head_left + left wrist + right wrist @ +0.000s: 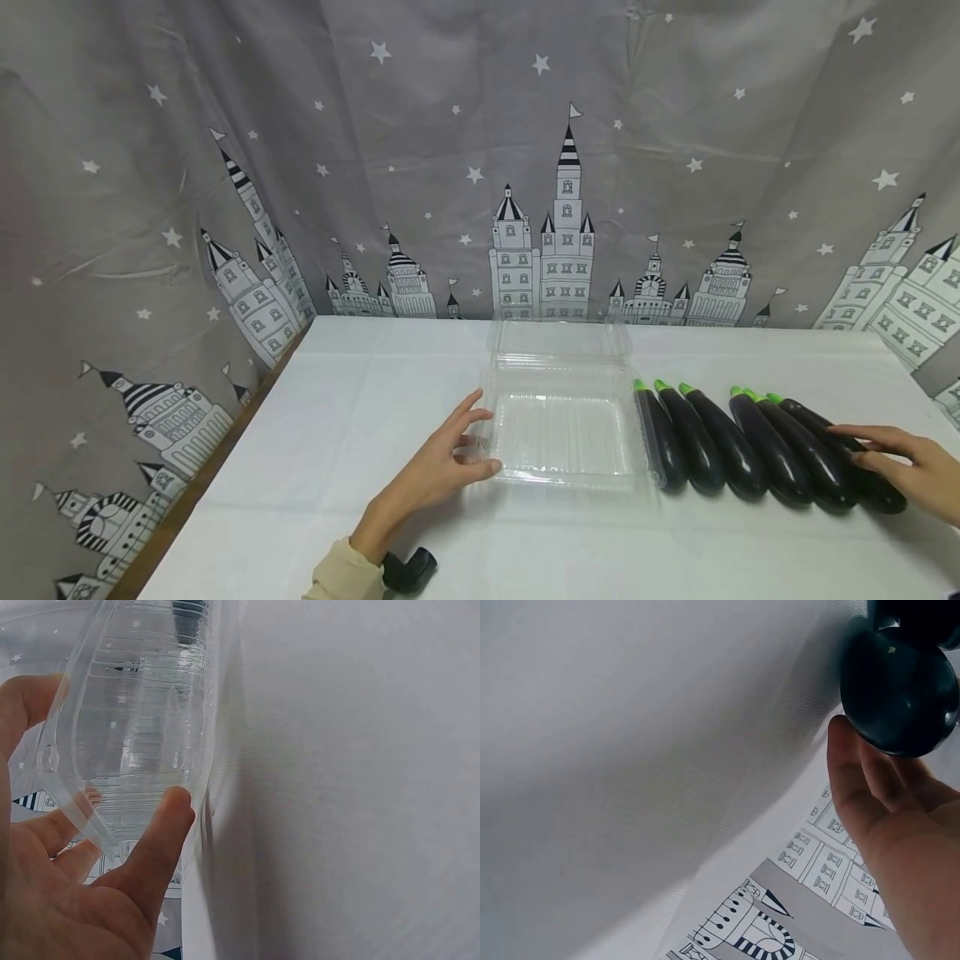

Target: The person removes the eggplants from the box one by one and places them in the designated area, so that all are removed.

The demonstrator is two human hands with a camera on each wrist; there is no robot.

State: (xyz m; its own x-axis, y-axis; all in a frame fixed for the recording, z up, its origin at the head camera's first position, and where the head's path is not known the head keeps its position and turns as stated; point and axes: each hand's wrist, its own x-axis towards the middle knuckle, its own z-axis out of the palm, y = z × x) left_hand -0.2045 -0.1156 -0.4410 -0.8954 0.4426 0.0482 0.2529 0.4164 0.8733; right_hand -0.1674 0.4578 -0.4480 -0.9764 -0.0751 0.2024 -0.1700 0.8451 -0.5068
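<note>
A clear plastic clamshell box (562, 437) lies on the white table with its lid folded back. My left hand (438, 467) is at its near left corner, thumb at the front wall, fingers around the left side; the left wrist view shows the hand (97, 877) holding the box wall (135, 742). To the right, several dark eggplants with green stem ends lie in a slanting row. My right hand (911, 467) holds the rightmost eggplant (881, 492). In the right wrist view, fingers (847, 761) touch the eggplant's round end (900, 697); its far side is hidden.
The leftmost eggplant (662, 442) lies close beside the box. A black curved object (410, 572) is near the left sleeve (345, 573). Behind the white table (300, 467) hangs a grey curtain (450, 150) with castles and stars.
</note>
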